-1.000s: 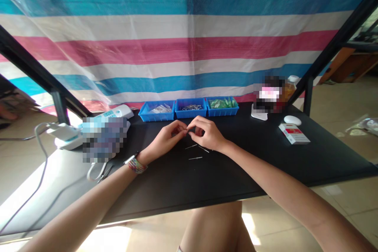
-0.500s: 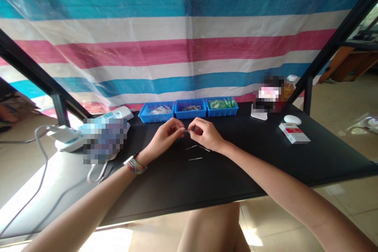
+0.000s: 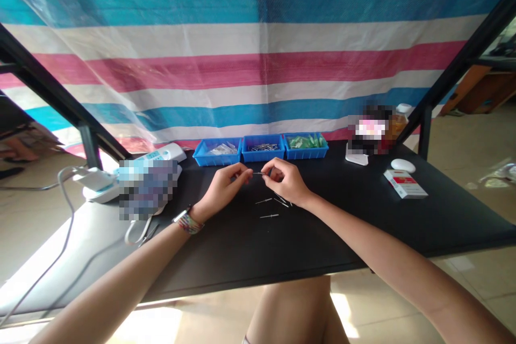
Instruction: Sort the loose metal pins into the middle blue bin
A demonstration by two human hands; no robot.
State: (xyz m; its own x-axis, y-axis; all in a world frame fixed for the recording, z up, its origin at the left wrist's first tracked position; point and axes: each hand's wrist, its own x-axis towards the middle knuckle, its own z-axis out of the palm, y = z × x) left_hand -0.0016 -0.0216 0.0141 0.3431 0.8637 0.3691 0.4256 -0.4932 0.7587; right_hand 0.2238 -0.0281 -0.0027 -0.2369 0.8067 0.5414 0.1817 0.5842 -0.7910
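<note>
Over the middle of the black table, my left hand and my right hand each pinch one end of a thin metal pin held level between them. The fingers of both hands are closed around its ends. A few more loose pins lie on the table just below and to the right of the hands. A beaded band sits on my left wrist.
Three blue bins stand in a row behind the hands, holding clear bags, metal pins and green parts. A white device with a cable and scissors lie left. A white mouse and a red-white box lie right.
My hands have drawn slightly apart, so more of the pin shows between the fingertips. The view has shifted a little to the right.
</note>
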